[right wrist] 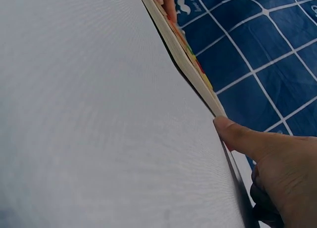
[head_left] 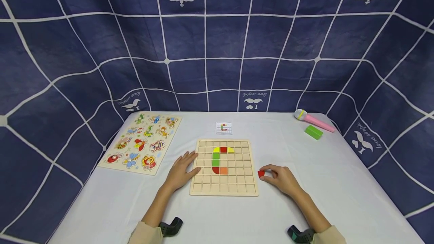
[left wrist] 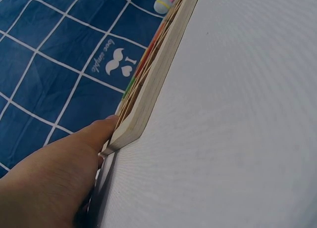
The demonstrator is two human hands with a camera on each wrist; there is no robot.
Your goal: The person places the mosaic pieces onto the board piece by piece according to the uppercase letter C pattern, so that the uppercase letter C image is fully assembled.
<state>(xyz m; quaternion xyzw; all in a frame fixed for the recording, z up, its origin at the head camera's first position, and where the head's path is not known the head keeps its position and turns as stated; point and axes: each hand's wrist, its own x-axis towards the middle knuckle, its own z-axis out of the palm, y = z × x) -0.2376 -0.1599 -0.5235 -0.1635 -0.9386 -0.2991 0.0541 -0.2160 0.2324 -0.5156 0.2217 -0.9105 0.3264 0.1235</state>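
Observation:
A square wooden grid board [head_left: 237, 183] lies on the table in the head view. Set in its cells are yellow rounded pieces [head_left: 231, 150], a red square [head_left: 223, 149], green squares [head_left: 216, 159], a red rounded piece [head_left: 216, 170] and an orange square [head_left: 223, 170]. My left hand [head_left: 179, 173] rests at the board's left edge, fingers extended and thumb touching the rim. Just right of the board, my right hand [head_left: 284, 179] pinches a small red piece [head_left: 261, 174] between thumb and forefinger. The fingers partly cover it, so its full shape is hidden.
Behind the board lies a small pattern card [head_left: 224, 128]. An insect puzzle board [head_left: 142, 144] is at the left. Toward the back right are a green block [head_left: 314, 132] and a pink toy microphone [head_left: 318, 122]. A dark blue checked curtain [head_left: 223, 37] surrounds the table.

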